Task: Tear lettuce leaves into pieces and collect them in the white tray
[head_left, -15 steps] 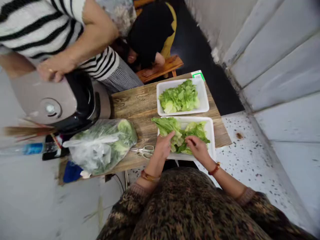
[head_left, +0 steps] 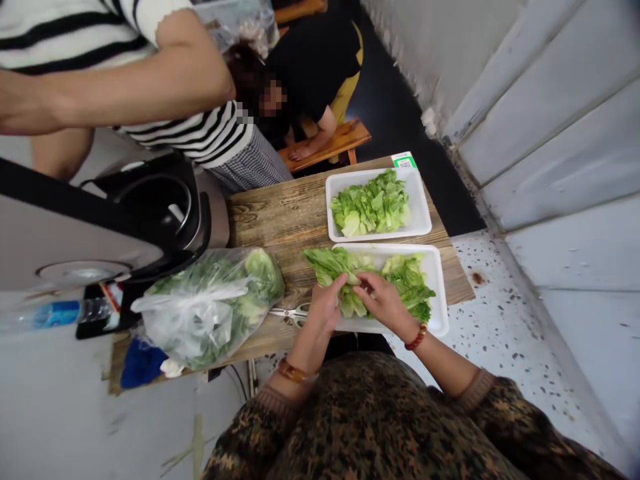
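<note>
My left hand [head_left: 326, 303] is closed around a bunch of lettuce leaves [head_left: 325, 263] over the left side of the near white tray [head_left: 440, 293]. Beside it, my right hand [head_left: 384, 300] has its thumb and fingers pinched at the right end of the same lettuce. More torn lettuce pieces [head_left: 407, 280] lie in the right part of that tray. Directly behind stands a second white tray [head_left: 424, 217], holding a heap of lettuce pieces [head_left: 370, 203]. Scissors [head_left: 290, 312] rest on the table left of my left hand, their handles partly hidden by it.
A clear plastic bag of greens [head_left: 215, 300] lies on the wooden table [head_left: 270, 213]. Behind it is a rice cooker [head_left: 213, 207] with its lid up. A person in a striped top [head_left: 200, 137] stands there; another person in black [head_left: 313, 63] bends over a wooden bench [head_left: 350, 137].
My right hand has moved left from the loose pieces to the lettuce in my left hand. The cooker's lid has been opened by the person in stripes. The view has shifted slightly.
</note>
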### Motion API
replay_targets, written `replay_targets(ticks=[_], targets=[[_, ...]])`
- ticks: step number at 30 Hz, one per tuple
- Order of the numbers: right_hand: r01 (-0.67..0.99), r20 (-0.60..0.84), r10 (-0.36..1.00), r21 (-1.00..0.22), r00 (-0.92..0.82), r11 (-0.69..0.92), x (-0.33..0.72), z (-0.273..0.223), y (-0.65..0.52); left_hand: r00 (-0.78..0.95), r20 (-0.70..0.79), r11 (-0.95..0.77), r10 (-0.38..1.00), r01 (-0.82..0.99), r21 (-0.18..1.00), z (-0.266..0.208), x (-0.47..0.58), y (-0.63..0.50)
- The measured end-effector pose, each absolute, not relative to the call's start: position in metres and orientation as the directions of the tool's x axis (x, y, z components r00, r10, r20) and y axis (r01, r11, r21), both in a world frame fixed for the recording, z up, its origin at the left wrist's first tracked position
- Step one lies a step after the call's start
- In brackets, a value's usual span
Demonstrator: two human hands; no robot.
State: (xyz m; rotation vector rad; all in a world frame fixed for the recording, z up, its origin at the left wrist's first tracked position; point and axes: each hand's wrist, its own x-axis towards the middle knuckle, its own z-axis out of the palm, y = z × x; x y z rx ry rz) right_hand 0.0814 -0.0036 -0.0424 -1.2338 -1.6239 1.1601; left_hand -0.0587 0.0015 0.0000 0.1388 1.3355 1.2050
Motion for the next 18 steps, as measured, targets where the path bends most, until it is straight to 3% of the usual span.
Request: replay_targets(ticks=[7, 13, 16, 18], targets=[[0.379, 0.069, 0.987, -0.918, -0.142, 0.118, 0.088, -0.044, -0.011, -0.105, -0.639, 0.534, 0.762, -0.455, 0.713, -0.003, -0.040, 0.014], [0.421, 0.070, 0.997, -0.906, 0.024, 0.054, 0.092, -0.047, -0.018, -0.119, -0.535, 0.466, 0.836, -0.359, 0.808, -0.006, -0.021, 0.016], [0.287, -0.062, 0.985, -0.952, 0.161, -0.107, 0.101, -0.055, -0.014, -0.127, -0.483, 0.433, 0.867, -0.288, 0.854, -0.002, -0.013, 0.016], [0.039, -0.271, 0.937, -0.957, 0.221, -0.286, 0.112, -0.060, -0.013, -0.118, -0.496, 0.446, 0.860, -0.296, 0.845, 0.001, -0.010, 0.018]])
